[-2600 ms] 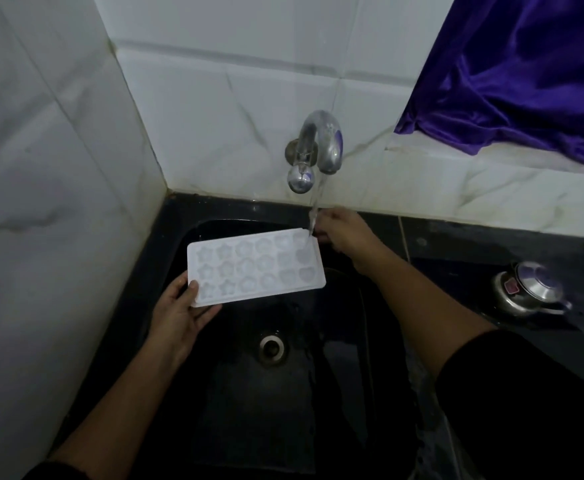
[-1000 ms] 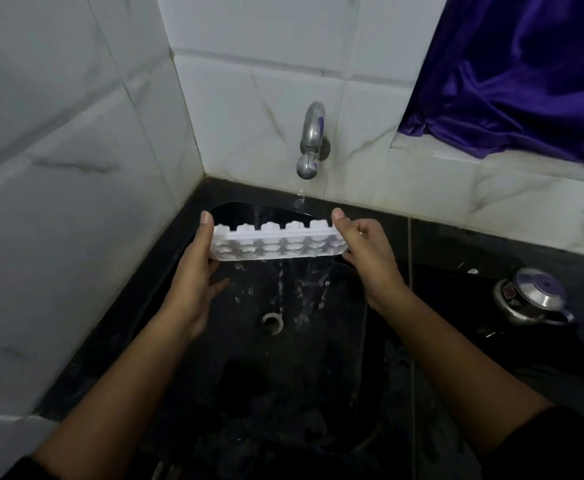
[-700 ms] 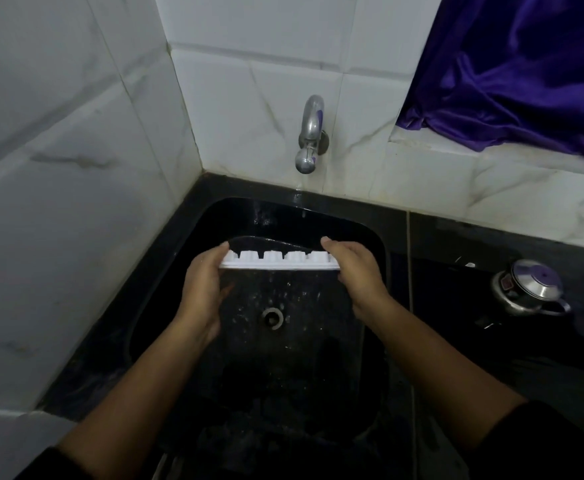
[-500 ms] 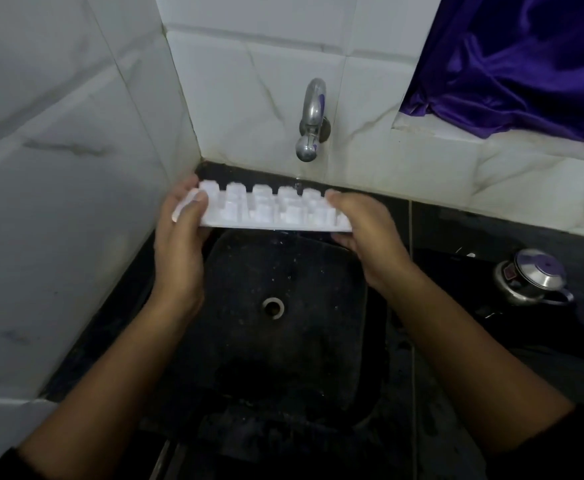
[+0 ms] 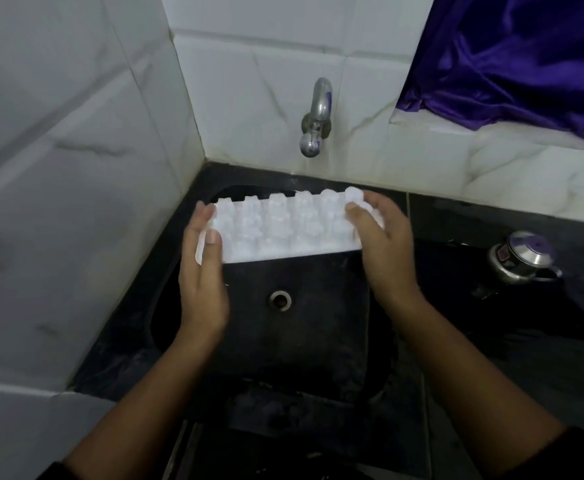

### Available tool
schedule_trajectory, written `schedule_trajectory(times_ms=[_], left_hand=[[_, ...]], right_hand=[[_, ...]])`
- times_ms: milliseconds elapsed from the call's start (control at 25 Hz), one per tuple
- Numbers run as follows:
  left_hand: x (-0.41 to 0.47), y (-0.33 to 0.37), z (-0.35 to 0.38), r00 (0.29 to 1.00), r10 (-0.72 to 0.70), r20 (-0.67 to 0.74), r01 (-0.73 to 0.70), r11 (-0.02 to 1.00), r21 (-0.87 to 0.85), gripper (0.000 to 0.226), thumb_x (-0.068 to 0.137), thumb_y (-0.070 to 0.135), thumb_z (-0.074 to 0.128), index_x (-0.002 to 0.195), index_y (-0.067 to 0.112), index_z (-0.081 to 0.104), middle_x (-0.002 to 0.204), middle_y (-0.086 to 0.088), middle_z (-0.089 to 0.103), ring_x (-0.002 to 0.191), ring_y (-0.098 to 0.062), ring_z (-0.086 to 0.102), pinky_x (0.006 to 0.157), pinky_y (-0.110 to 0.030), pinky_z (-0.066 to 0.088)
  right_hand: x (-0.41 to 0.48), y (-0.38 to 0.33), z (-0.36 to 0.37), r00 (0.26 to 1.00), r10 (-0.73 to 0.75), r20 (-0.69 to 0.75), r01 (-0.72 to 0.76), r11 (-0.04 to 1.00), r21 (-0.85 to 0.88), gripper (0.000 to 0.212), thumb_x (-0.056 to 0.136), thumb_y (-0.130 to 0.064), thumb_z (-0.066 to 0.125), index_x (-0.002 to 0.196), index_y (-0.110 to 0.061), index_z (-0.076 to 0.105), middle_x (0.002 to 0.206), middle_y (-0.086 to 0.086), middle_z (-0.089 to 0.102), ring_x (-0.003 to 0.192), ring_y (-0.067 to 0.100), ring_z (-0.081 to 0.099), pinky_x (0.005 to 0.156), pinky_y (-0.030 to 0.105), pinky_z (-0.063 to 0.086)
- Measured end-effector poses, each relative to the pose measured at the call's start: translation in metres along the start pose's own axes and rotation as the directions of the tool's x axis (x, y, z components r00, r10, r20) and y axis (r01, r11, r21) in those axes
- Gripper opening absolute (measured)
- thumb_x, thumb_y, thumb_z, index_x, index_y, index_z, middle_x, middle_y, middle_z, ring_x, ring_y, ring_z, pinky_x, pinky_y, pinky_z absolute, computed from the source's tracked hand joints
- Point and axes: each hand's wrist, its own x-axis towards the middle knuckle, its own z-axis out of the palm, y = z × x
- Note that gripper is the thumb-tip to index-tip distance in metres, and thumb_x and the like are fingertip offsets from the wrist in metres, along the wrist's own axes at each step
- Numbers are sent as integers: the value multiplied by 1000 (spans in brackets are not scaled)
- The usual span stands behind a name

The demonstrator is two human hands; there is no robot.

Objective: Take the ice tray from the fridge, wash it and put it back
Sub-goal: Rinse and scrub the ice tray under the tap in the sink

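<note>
Left hand (image 5: 202, 271), right hand (image 5: 384, 251) hold knobbly white plastic ice tray (image 5: 283, 233), inverted.

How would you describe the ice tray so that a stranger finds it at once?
Start at the black sink below the tap. Over it, the left hand and right hand hold a slab by its ends. That is the tray: white against the black, bumpy underside up.
</note>
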Motion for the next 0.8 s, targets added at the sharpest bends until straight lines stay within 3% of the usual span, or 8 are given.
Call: schedule_trajectory(times_ms=[80,200,280,400,560,640,720,800], left_hand=[[-11,-15,-5,984,-177,29,172,978,121,29,111,39,46,134,33,63,146,3,62,141,-16,54,107,-22,47],[-17,-17,-14,817,-567,104,545,818,182,36,104,55,53,111,27,75,116,2,76,111,-21,71,89,-35,56],[-17,-16,-16,914,-403,52,395,910,128,44,97,63,53,123,34,73,129,7,74,123,-16,67,107,-42,53],[-36,-19,-23,998,-52,28,47,987,153,47,105,53,46,142,30,63,153,5,58,144,-10,51,119,-29,41],[-41,-30,-37,889,-429,159,366,875,316,62,83,79,48,114,35,78,126,3,75,123,-20,67,114,-41,48],[-39,-19,-40,982,-156,110,118,949,294,60,95,65,46,135,27,70,144,3,65,138,-12,57,119,-30,41],[-42,-10,-40,984,142,112,-166,955,244,54,107,45,43,145,13,61,156,-3,55,147,-12,47,121,-25,36],[-48,-16,-40,991,-4,137,-40,946,321,58,106,54,40,136,13,68,144,-6,64,141,-22,55,114,-32,43]], right_hand=[[-16,27,6,994,102,28,-99,990,-104,19,96,-36,71,107,-21,71,104,-11,71,101,9,69,86,26,56],[-30,40,9,887,440,142,-402,886,-232,47,82,-62,70,92,-16,75,94,0,75,95,25,72,89,46,60],[-31,26,3,948,313,51,-305,945,-120,47,83,-63,67,106,-22,73,102,-4,73,98,16,70,88,42,60],[-56,24,0,992,32,-118,-42,996,-84,27,98,-39,68,118,-21,65,101,-13,66,93,-1,64,77,20,54],[-69,44,2,898,435,71,-408,881,-238,53,84,-65,69,106,-17,72,101,1,72,103,24,71,86,36,57],[-73,29,-6,970,240,-28,-242,959,-147,42,95,-53,67,118,-19,67,110,-7,69,99,4,67,83,28,54],[-84,20,-6,987,-5,-163,-9,996,-84,29,101,-39,65,122,-20,63,109,-14,67,95,-6,65,82,21,54],[-100,27,2,987,71,-144,-93,984,-151,36,97,-50,65,114,-19,65,107,-5,72,94,6,69,86,33,59]])
